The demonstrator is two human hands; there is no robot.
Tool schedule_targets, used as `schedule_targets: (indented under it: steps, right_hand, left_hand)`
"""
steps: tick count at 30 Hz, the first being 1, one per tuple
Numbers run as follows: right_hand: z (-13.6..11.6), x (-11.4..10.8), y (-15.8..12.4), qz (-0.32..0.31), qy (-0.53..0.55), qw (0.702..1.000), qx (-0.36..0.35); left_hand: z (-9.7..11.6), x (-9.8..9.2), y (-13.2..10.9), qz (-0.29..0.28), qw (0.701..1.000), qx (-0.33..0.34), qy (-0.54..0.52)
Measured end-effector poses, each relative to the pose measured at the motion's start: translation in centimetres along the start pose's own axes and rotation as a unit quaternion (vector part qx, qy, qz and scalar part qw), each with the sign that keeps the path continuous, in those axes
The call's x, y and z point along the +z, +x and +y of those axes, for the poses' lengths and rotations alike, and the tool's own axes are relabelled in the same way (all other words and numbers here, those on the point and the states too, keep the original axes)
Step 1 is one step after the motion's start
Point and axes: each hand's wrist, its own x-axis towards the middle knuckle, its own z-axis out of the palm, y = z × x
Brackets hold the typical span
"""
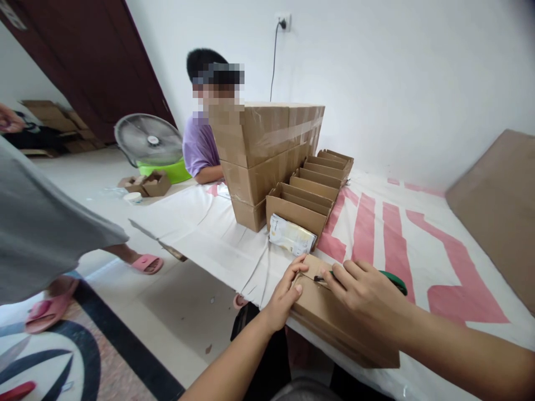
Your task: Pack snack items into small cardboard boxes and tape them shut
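A closed cardboard box (334, 312) lies at the table's near edge, right in front of me. My left hand (286, 292) grips its far left corner, fingers on top and side. In my right hand (355, 287) is a pair of green-handled scissors (395, 281); the dark tip touches the box top near the seam, and the green handle loop sticks out behind the hand. Just beyond the box, a stack of white and yellow printed packets (291, 235) leans against a row of open cardboard boxes (298, 209).
Taped cartons (267, 150) are stacked high left of the open boxes. Behind them sits a person in a purple shirt (198, 142); another in grey clothing (45, 223) stands at the left. A fan (152, 139) is on the floor, and a large brown board (497, 211) leans at right.
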Motion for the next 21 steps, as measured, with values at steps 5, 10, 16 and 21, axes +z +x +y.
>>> schedule_targets:
  steps: [5, 10, 16, 21]
  right_hand:
    - [0.0, -0.2, -0.4, -0.002, -0.007, 1.0, -0.008]
    - [0.0, -0.1, -1.2, -0.018, -0.011, 1.0, -0.009]
    - [0.2, 0.0, -2.3, -0.026, -0.019, 0.999, -0.014]
    - [0.3, 0.0, -2.6, -0.044, -0.023, 0.998, -0.025]
  left_hand:
    - [0.0, 0.0, 0.0, 0.0, 1.0, 0.0, 0.004]
    - [-0.2, -0.1, 0.1, 0.0, 1.0, -0.002, 0.002]
    - [-0.1, -0.1, 0.0, 0.0, 1.0, -0.006, 0.002]
    - [-0.1, -0.1, 0.0, -0.001, 1.0, -0.008, 0.01]
